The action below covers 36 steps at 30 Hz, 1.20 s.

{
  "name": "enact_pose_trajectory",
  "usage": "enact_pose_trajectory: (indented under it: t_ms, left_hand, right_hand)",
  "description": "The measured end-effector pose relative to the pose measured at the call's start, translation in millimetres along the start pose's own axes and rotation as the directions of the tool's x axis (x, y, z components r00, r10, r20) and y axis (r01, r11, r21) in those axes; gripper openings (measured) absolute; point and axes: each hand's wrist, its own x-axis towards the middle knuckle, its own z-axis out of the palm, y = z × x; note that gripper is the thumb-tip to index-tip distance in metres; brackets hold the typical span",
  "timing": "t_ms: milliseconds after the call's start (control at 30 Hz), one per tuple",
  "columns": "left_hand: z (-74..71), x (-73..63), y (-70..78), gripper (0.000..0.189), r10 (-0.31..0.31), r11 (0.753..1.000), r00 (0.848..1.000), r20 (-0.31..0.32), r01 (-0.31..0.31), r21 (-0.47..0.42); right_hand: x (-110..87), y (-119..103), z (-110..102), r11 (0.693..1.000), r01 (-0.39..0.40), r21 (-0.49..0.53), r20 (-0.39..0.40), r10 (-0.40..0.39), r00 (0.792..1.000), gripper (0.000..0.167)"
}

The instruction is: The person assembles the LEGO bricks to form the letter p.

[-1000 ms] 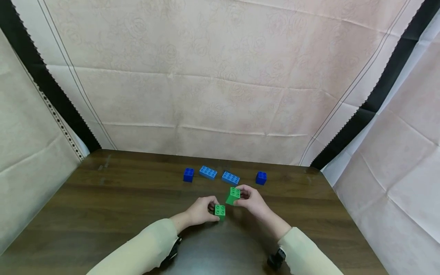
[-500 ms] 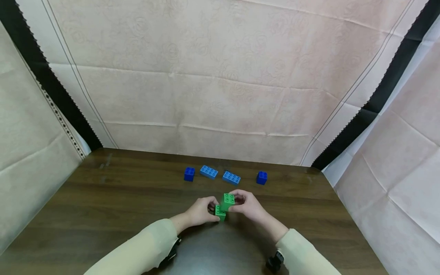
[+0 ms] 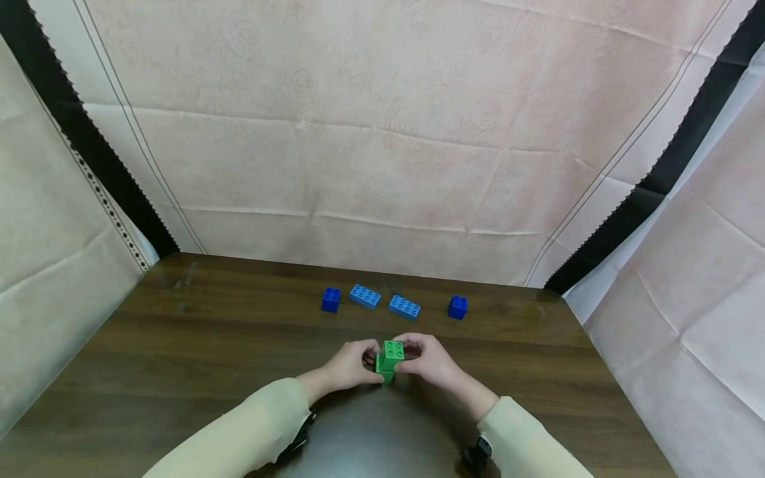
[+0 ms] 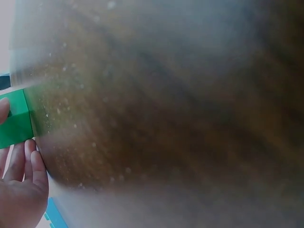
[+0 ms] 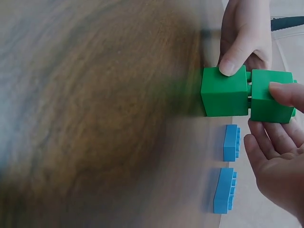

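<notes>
Gripped the lower green brick (image 5: 225, 97) by its sides with the left hand (image 3: 348, 365) on the wooden table (image 3: 239, 332), and pinched the upper green brick (image 5: 267, 107) in the right hand (image 3: 431, 359) just above, with studs showing in the narrow gap between the two. Looked light, stiff and hard to break, perhaps slightly slick; seemed best taken by opposite smooth walls, clear of studs and underside.

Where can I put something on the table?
There's bare table between its left edge and the left sleeve, and between the right sleeve and right edge. Crowded: where left hand and right hand hold green blocks, with blue blocks beyond.
</notes>
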Motion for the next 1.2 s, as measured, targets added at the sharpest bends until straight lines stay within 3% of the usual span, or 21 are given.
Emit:
enact_pose_trajectory:
  t_ms: [167,567,900,1200]
  left_hand:
    - [-0.5,0.0,0.7,0.028,0.000,1.000,1.000,-0.002,0.000,-0.002]
    - [-0.1,1.5,-1.4,0.028,-0.013,1.000,1.000,-0.002,0.013,-0.005]
    - [-0.3,2.4,-0.2,0.030,-0.021,1.000,1.000,0.005,0.021,-0.004]
    - [-0.8,1.5,0.4,0.028,-0.020,1.000,1.000,0.011,0.020,-0.002]
  right_hand:
    - [-3.5,-11.1,0.9,1.000,-0.004,-0.005,0.010,0.004,1.000,0.032]
    - [-0.4,-10.6,1.8,0.999,-0.015,-0.031,0.003,0.015,1.000,0.031]
    - [11.6,18.7,4.8,0.997,0.012,-0.077,-0.003,-0.013,1.000,0.034]
    - [12.3,21.4,4.1,0.986,0.083,-0.143,0.024,-0.080,0.997,0.031]
